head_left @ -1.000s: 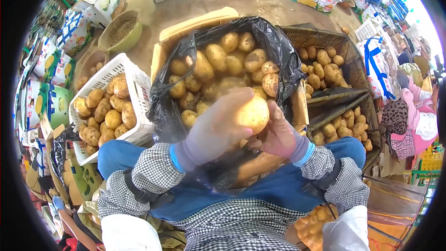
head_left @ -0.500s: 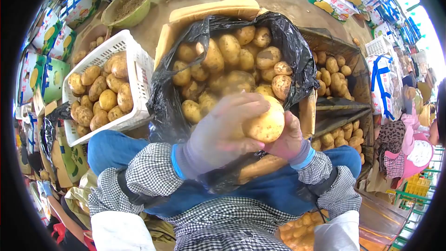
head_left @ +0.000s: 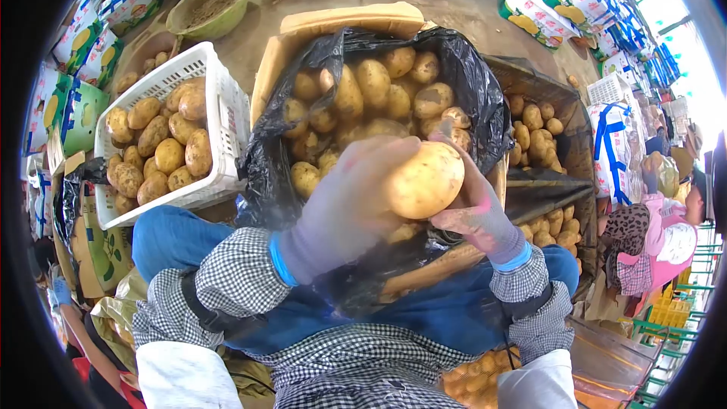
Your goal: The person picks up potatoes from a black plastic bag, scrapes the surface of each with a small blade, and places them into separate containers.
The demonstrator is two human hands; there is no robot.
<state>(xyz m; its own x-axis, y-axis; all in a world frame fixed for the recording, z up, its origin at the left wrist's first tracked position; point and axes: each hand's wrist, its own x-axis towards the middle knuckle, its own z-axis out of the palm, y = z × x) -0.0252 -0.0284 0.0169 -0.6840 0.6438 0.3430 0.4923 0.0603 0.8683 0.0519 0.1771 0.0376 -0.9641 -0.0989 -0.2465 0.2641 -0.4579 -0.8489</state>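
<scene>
A large yellow potato (head_left: 426, 180) is held between my two gloved hands over the box. My left hand (head_left: 348, 195), somewhat blurred, presses on its left side, while my right hand (head_left: 482, 212) grips it from the right with the thumb and fingers around the edge. Beneath them stands a cardboard box (head_left: 348, 18) lined with a black plastic bag (head_left: 492, 110). Several potatoes (head_left: 373, 83) lie inside the bag, some with brown soil patches. My hands hide part of the near side of the box.
At left stands a white plastic crate (head_left: 227, 125) of potatoes; behind it, a green basin (head_left: 208, 7) holds soil. Dark-lined compartments (head_left: 549, 184) with potatoes are at right. Printed cartons (head_left: 530, 11) are stacked around. A person in pink (head_left: 663, 246) is at far right.
My hands have turned the potato a little and shifted it slightly left and up. The right hand's fingers now sit farther along its right side. The head view has shifted slightly.
</scene>
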